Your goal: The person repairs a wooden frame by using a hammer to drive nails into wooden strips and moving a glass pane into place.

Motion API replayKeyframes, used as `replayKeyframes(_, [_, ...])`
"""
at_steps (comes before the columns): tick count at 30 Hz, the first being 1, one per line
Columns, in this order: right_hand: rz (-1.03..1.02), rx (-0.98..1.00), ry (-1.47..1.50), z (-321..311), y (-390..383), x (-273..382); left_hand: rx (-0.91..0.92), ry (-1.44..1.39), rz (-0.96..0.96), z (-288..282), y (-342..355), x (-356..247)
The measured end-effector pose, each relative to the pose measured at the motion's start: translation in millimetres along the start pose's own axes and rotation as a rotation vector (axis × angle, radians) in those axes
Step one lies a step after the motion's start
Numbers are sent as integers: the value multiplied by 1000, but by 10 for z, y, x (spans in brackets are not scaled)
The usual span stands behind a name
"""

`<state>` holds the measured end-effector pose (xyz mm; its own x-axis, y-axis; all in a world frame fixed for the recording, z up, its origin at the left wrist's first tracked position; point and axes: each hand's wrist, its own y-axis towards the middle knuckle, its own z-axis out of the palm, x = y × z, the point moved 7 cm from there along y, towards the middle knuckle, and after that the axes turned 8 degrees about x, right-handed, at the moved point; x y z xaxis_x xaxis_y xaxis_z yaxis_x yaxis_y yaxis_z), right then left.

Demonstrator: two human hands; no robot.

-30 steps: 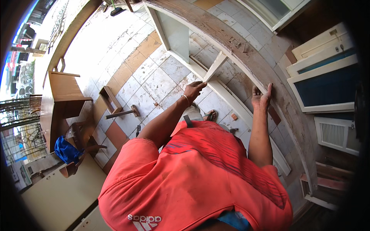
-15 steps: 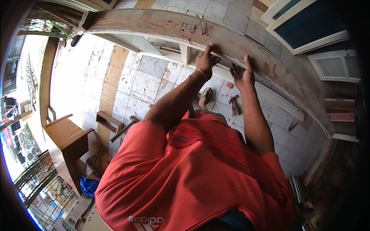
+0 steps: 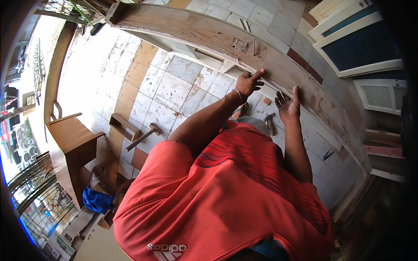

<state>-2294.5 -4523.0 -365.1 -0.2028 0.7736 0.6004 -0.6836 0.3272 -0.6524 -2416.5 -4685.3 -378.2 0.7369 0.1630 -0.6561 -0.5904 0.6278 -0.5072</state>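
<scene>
A long, worn wooden beam (image 3: 278, 54), bowed by the lens, spans the view in front of me. My left hand (image 3: 248, 85), with a thin pale band at the wrist, has its fingers apart at the beam's near edge, one digit against it. To the right, my right hand (image 3: 288, 106) is open, palm turned up, its thumb raised along the same edge and its fingers stretched toward the beam. Whether either hand bears any of the beam's weight I cannot tell. Just under the beam runs a white-painted frame (image 3: 211, 62) with a short crosspiece.
On the tiled floor (image 3: 174, 93) lie a claw hammer (image 3: 269, 123), a wooden-handled mallet (image 3: 146, 135), a brick piece (image 3: 266, 101) and a small open wooden box (image 3: 125, 127). A wooden cabinet (image 3: 72, 135) stands left beside a blue bag (image 3: 96, 200). White louvred panels (image 3: 378, 95) stand far right.
My view has shifted, so the beam and both hands sit lower and farther right. The left hand's fingers are more stretched out. More of the mallet shows; my foot is mostly hidden.
</scene>
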Motion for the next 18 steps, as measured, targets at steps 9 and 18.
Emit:
replayKeyframes(9, [30, 116, -86, -222, -204, 14, 144, -237, 59, -145, 251, 56])
replayKeyframes(18, [66, -712, -167, -3006, -2026, -1284, 222, 1159, 807, 250, -48, -285])
